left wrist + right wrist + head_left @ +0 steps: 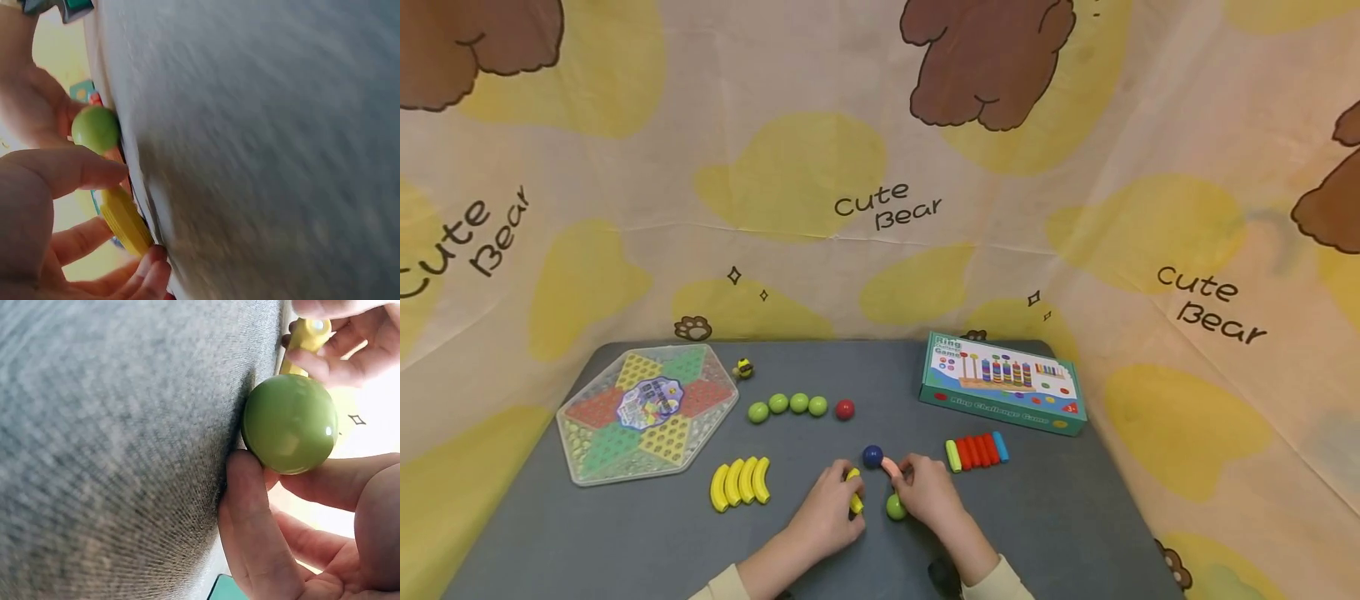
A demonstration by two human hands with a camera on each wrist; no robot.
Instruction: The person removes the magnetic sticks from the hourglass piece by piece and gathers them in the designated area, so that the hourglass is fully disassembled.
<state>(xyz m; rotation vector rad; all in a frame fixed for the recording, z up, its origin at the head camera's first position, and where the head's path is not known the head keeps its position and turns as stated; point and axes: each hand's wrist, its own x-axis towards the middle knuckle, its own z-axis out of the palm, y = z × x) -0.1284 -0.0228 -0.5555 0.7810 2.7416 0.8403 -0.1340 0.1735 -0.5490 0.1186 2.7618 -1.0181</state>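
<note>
My left hand [829,512] grips a yellow banana-shaped piece [127,220] between thumb and fingers, just above the grey table. To its right, my right hand [931,492] pinches the lower end of a curved pink piece [891,467]; in the right wrist view that piece is mostly hidden. A dark blue ball [872,456] touches or nearly touches the upper end of the pink piece. By the right thumb and fingertips sits a green ball [290,424] on the table; whether the fingers touch it I cannot tell.
Several yellow banana pieces [741,483] lie in a row at left. Behind are green balls [799,403], a red ball [845,409] and a small bee figure [744,368]. A hexagonal game case [651,408], a green game box [1003,383] and coloured sticks [976,452] flank them.
</note>
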